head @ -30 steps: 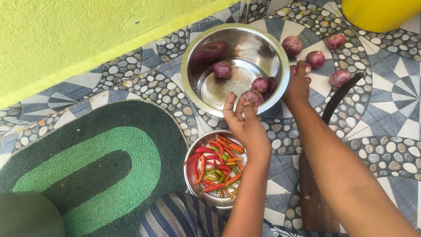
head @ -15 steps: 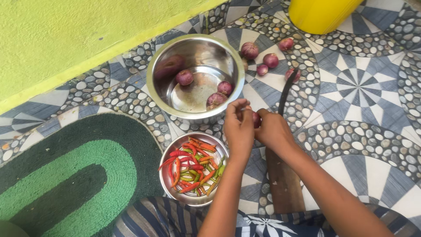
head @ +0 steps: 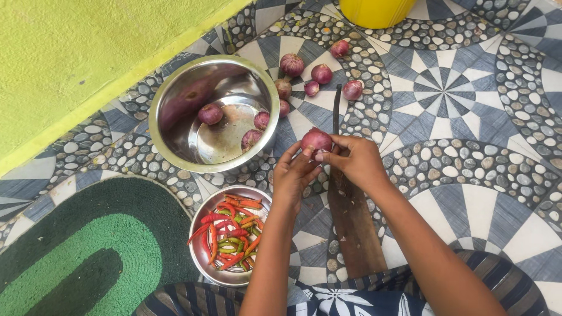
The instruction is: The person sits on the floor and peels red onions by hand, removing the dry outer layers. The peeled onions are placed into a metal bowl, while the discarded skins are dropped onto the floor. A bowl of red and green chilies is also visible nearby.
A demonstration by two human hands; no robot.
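Both hands meet on one red onion [head: 317, 140], held just above the floor. My left hand [head: 294, 174] cups it from below and the fingers of my right hand [head: 355, 161] pinch its right side. Under my right hand lies a long wooden board [head: 354, 225] with a dark upright blade [head: 336, 108] at its far end. A large steel bowl [head: 170, 143] at upper left holds three red onions [head: 210, 113]. Several more red onions [head: 321, 74] lie loose on the floor beyond my hands.
A small steel bowl [head: 199, 257] of red, orange and green chillies [head: 231, 237] sits near my left forearm. A green oval rug [head: 82, 251] covers the lower left. A yellow-green wall [head: 76, 58] runs along the upper left, and a yellow bucket [head: 374, 10] stands at the top. The floor is patterned tile.
My hands have drawn back from the large bowl toward me and now hold one onion together over the board. The view has shifted, so the bowls sit further left.
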